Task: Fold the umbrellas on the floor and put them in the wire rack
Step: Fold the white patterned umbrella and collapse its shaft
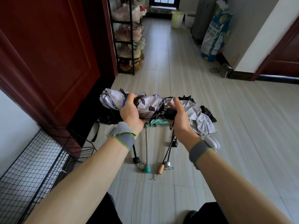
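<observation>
Far left, the wire rack (40, 159) waits along the wall, no umbrella in it that I can see. Left hand (129, 110), fingers curled tight round the canopy of the patterned umbrella (148, 107), bunching the cloth so it stays gathered. It's held clear above the floor (226, 143). Right hand (178, 115) grips its black handle (170, 113), likely bracing to collapse the shaft. Below, more umbrellas lie in a heap, teal handle (147, 169) and wooden handle (161, 168) pointing this way.

Nothing legible shows. The blue-and-white sack (215, 33) by the wall at one o'clock bears printed lettering, too blurred to make out.
</observation>
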